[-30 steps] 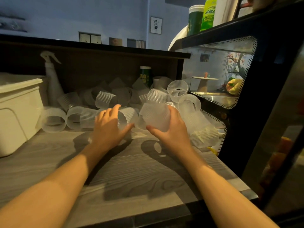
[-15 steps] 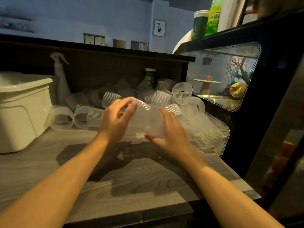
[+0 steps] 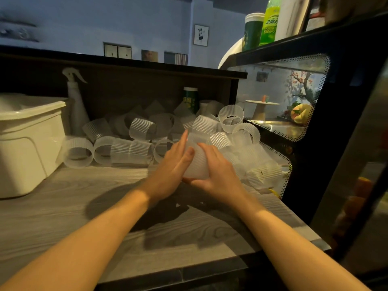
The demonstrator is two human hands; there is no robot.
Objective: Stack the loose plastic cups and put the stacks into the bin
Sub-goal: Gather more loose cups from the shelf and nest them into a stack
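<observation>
Both hands meet over the counter (image 3: 88, 211), right in front of the heap: the right hand (image 3: 218, 175) cradles a cup (image 3: 196, 164) from below and behind, fingers and thumb wrapped round its ribbed wall, while the left hand (image 3: 171, 166) lies flat against the cup's near side, fingers straight and pointing up, thumb on the plastic. Whether one cup or two nested ones sit in that grip, I can't tell; it's all pale and see-through. Just behind the hands, the loose cups (image 3: 123, 150) sprawl in a heap along the back of the counter, most on their sides, a row of them at the left end and more piled up at the right against the glass case (image 3: 294, 131). Off to the left, well apart from the hands, sits the white bin (image 3: 27, 148), and just beside it a spray bottle (image 3: 75, 101) stands upright against the dark back panel. A green can (image 3: 190, 99) pokes up behind the heap. On top of the case, a green cup (image 3: 253, 31) and a green bottle (image 3: 269, 22).
</observation>
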